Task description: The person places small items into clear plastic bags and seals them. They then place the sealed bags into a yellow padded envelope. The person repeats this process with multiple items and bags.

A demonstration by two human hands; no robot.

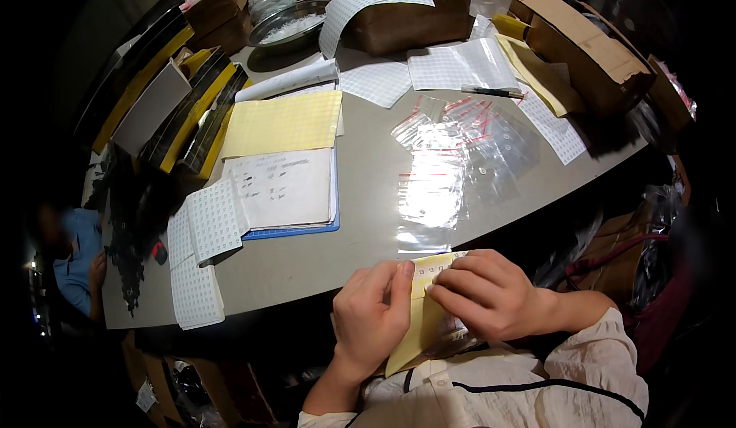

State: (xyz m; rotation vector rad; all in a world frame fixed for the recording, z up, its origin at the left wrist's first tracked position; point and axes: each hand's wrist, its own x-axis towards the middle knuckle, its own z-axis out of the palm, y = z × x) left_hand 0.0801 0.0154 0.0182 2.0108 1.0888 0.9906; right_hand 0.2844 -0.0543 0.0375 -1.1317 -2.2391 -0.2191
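In front of my body I hold a yellow-backed sticker sheet [418, 321] with rows of small printed labels along its top. My left hand [372, 313] grips its left edge, the thumb lying along the front. On the upper right part, the bent fingers of my right hand [491, 294] are pinched together over the labels; a small pale spot shows at the fingertips. Clear plastic shows below my right hand, partly hidden. Just beyond my hands, clear zip bags [433, 190] with red lines lie spread on the grey table [360, 221], glaring under the light.
An open notebook [287, 190] on a blue board [307, 232] lies left of the bags, with label sheets [215, 221] beside it. A pen [493, 92], a metal bowl [287, 29] and cardboard boxes [399, 21] stand or lie farther back. Another person's blue sleeve [77, 236] shows far left.
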